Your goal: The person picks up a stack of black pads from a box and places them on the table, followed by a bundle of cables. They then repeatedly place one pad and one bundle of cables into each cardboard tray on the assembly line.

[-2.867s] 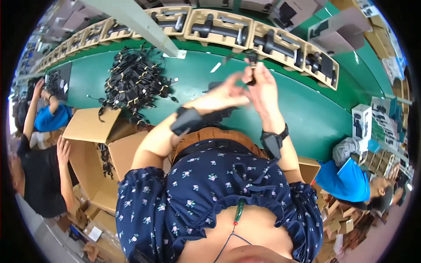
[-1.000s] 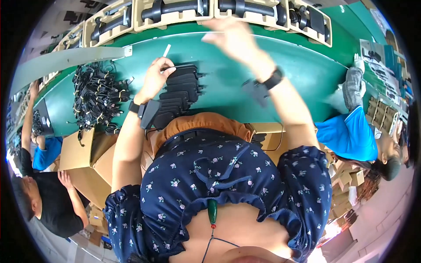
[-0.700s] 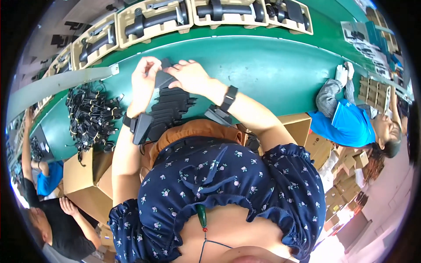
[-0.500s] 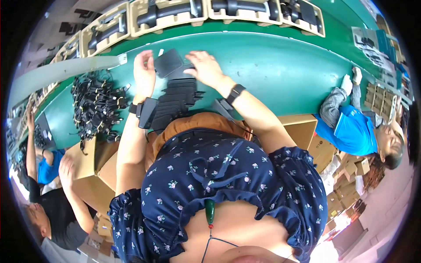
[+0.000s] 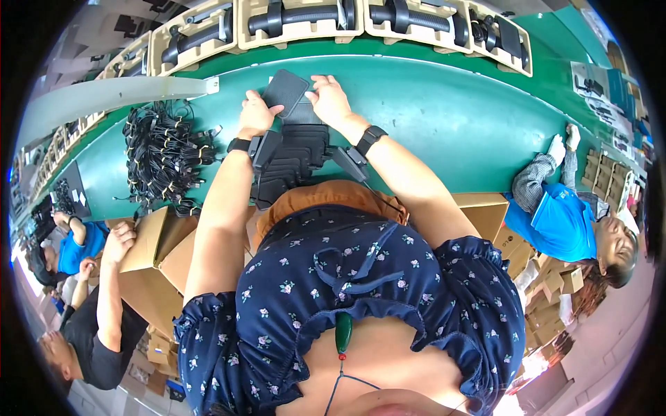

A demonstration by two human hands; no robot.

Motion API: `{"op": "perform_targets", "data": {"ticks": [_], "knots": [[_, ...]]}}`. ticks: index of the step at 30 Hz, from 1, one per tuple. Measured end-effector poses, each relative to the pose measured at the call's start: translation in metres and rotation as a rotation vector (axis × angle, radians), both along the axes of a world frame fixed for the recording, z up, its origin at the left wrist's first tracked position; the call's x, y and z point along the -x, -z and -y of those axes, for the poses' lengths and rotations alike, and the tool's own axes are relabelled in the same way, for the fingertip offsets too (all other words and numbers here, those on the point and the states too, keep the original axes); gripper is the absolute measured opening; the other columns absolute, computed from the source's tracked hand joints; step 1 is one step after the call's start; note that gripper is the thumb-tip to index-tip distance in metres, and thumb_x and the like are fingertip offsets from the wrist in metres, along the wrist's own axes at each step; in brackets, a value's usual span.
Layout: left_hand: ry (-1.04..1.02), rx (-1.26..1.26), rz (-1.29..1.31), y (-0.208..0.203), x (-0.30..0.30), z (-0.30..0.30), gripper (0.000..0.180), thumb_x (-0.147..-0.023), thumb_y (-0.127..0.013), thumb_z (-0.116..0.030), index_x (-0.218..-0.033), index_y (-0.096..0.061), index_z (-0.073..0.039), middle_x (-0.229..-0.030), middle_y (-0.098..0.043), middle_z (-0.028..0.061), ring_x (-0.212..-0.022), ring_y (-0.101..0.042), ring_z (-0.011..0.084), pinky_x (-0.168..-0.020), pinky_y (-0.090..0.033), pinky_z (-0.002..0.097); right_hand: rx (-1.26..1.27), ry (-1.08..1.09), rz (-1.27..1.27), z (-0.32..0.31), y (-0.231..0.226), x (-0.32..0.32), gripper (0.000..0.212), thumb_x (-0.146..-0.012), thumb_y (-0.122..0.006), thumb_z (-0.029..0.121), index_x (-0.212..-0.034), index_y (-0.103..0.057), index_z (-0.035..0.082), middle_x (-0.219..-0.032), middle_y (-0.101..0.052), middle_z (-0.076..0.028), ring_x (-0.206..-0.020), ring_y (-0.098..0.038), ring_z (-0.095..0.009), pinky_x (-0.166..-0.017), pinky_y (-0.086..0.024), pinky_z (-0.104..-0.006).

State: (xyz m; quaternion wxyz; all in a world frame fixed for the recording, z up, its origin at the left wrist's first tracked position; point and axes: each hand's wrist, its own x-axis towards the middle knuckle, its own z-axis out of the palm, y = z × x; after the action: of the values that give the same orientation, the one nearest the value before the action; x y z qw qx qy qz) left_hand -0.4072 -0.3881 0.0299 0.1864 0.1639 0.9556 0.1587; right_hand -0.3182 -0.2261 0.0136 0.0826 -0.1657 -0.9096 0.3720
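A flat black rounded pad (image 5: 286, 90) lies tilted at the far end of a stack of thin black plates (image 5: 284, 163) on the green table. My left hand (image 5: 258, 113) is bent round the pad's left corner, its thumb on the lower edge. At the opposite corner, the curled fingers and thumb of my right hand (image 5: 329, 104) meet the pad's right edge. Whether any fingertips reach under it is hidden. Black straps with small dark boxes sit at my wrists.
Bundled black cables (image 5: 166, 156) lie left of the stack, below a pale bar (image 5: 139, 89). Beige moulded trays (image 5: 298, 31) with black parts line the far side. Cardboard boxes (image 5: 135, 243) stand near the table's front edge. Co-workers are at left and right (image 5: 562, 215).
Both hands have moved in toward the pad. My left thumb now lies on its edge, and my right fingers have come to its corner. The whole view has shifted slightly.
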Motion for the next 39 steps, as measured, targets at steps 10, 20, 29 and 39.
{"op": "perform_targets", "data": {"ticks": [10,20,29,39], "knots": [[-0.406,-1.162,1.586,-0.087,-0.039,-0.038,0.023,-0.088,-0.056,-0.019,-0.103,-0.052,-0.001,-0.086,-0.056,0.0055,-0.071,-0.055,0.0121,-0.063,-0.046,0.022,1.737,-0.287,-0.12,-0.054,-0.111,-0.037,0.029,-0.086,-0.057,0.024,-0.108,-0.052,0.005,-0.094,-0.057,-0.003,-0.071,-0.051,-0.008,-0.056,-0.041,-0.0203],[-0.139,-0.961,1.138,-0.081,-0.05,-0.03,0.031,-0.093,-0.044,-0.025,-0.117,-0.046,-0.004,-0.101,-0.057,0.0102,-0.087,-0.057,0.0161,-0.076,-0.045,0.0263,0.308,0.608,-0.59,-0.229,-0.18,-0.028,0.014,-0.085,-0.057,0.013,-0.075,-0.053,0.003,-0.064,-0.051,0.0,-0.061,-0.047,-0.009,-0.054,-0.037,-0.0228],[-0.387,-0.898,0.919,-0.086,-0.048,0.019,0.029,-0.092,-0.049,-0.028,-0.109,-0.052,-0.005,-0.095,-0.06,0.0067,-0.079,-0.057,0.012,-0.069,-0.044,0.0235,-0.637,0.435,0.35,-0.339,-0.061,-0.003,0.028,-0.079,-0.063,0.02,-0.094,-0.057,-0.002,-0.084,-0.062,-0.018,-0.085,-0.061,-0.031,-0.073,-0.046,-0.0371],[0.413,-1.065,0.534,-0.148,-0.082,-0.115,0.072,-0.075,-0.069,-0.013,-0.131,-0.025,-0.007,-0.109,-0.048,0.0141,-0.082,-0.055,0.018,-0.067,-0.05,0.028,-0.397,0.752,-0.383,-0.137,-0.115,0.04,0.042,-0.073,-0.065,0.025,-0.106,-0.046,0.008,-0.104,-0.045,-0.016,-0.083,-0.055,-0.035,-0.069,-0.048,-0.0422]]}}
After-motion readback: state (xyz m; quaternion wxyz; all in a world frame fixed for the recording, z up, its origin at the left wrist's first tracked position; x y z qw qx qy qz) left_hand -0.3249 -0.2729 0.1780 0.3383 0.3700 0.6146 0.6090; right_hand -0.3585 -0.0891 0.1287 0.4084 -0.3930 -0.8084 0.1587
